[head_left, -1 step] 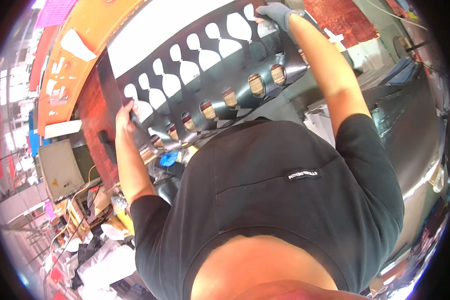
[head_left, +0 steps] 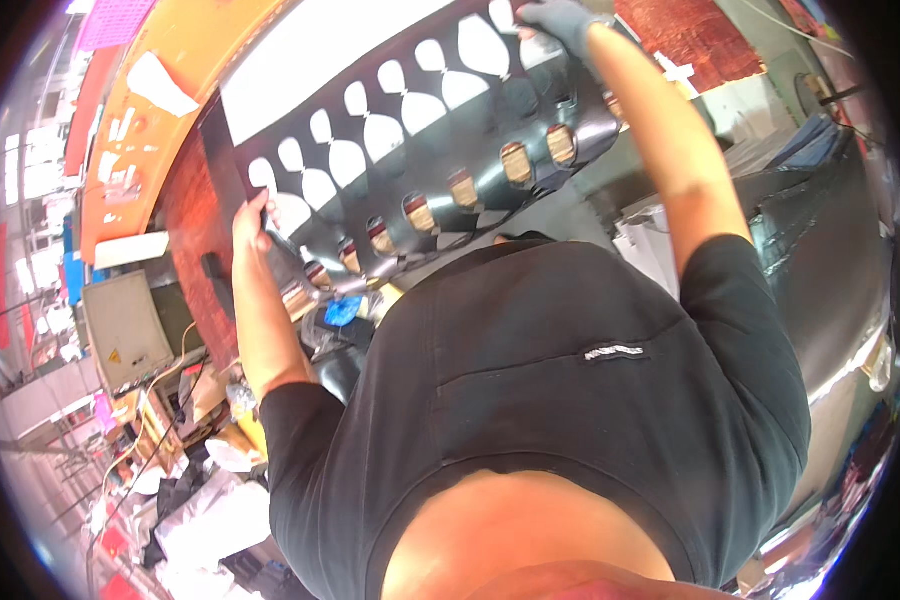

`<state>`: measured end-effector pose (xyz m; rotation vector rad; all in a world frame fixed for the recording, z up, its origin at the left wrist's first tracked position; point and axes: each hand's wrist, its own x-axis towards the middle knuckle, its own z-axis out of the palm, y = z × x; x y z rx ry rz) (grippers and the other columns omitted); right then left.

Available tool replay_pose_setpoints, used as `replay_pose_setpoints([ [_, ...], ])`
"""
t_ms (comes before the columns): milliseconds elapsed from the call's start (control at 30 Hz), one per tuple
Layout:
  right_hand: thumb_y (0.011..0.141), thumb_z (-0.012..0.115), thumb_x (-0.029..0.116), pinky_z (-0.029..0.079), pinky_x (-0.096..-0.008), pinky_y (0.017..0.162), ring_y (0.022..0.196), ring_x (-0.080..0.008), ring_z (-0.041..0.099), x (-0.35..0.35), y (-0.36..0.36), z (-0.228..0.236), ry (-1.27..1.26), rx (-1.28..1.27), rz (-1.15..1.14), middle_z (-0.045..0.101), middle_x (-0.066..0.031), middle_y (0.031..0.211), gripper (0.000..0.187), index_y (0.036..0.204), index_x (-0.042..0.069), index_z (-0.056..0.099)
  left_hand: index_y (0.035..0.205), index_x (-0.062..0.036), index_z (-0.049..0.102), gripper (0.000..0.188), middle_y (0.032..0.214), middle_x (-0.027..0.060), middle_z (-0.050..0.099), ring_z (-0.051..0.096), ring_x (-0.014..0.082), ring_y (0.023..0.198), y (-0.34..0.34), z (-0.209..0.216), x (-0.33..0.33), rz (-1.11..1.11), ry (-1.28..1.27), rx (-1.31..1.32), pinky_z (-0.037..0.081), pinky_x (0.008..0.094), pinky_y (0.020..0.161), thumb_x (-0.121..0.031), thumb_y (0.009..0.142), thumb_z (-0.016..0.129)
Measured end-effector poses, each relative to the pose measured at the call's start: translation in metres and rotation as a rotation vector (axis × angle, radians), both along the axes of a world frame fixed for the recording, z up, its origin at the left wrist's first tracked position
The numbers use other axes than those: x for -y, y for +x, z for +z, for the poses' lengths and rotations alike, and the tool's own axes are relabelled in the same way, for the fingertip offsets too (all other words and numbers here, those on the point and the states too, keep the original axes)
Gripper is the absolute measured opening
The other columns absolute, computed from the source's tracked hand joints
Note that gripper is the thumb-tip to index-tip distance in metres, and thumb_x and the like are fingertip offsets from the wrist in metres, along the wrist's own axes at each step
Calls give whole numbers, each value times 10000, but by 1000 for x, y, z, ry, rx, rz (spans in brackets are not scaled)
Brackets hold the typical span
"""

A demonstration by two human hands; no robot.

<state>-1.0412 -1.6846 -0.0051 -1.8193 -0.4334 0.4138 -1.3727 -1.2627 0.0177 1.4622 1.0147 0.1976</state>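
Observation:
A wide black flexible sheet (head_left: 440, 150) spans between my hands, punched with a row of shoe-sole-like openings. Its near part curves downward and has smaller oval holes, with brown and tan showing through them. Bare, my left hand (head_left: 256, 222) is closed on the sheet's left edge, thumb on top. At the far right corner my right hand (head_left: 562, 25), in a grey glove, grips the sheet; its fingertips are partly hidden. Behind the sheet lies a white surface (head_left: 310, 70), which shows through the upper openings.
An orange machine part (head_left: 195, 40) curves along the far left, beside a worn red-brown board (head_left: 195, 220). Another red-brown board (head_left: 685, 40) is at far right. A grey metal box (head_left: 125, 330) stands left. Dark glossy sheeting (head_left: 810, 240) lies right; bags and scraps (head_left: 215, 520) clutter the lower left.
The sheet and both hands have shifted slightly right and away from me. Both hands keep their hold.

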Motion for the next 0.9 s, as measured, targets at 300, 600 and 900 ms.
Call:
replay_pose_setpoints([
  [300, 915, 497, 137, 423, -212, 448, 508, -94, 531, 142, -104, 57, 530, 3, -300, 581, -31, 663, 112, 891, 60, 573, 992, -61, 515, 90, 715, 48, 558, 533, 145, 569, 8, 68, 42, -284, 143, 445, 456, 273, 513, -124, 929, 514],
  [600, 925, 492, 156, 412, -206, 460, 508, -95, 514, 223, -222, 132, 333, 461, -656, 581, -35, 674, 129, 846, 66, 544, 1113, -89, 507, 213, 735, 13, 493, 429, 117, 577, 84, 119, 104, -684, -5, 690, 378, 281, 570, -176, 921, 538],
  [900, 900, 521, 203, 469, -334, 514, 555, -186, 601, 261, -466, 107, 123, 777, -1124, 623, -54, 680, 192, 783, 71, 597, 933, -120, 543, 116, 715, 23, 511, 482, 142, 603, 39, 101, 145, -994, -214, 469, 397, 282, 548, -235, 935, 523],
])
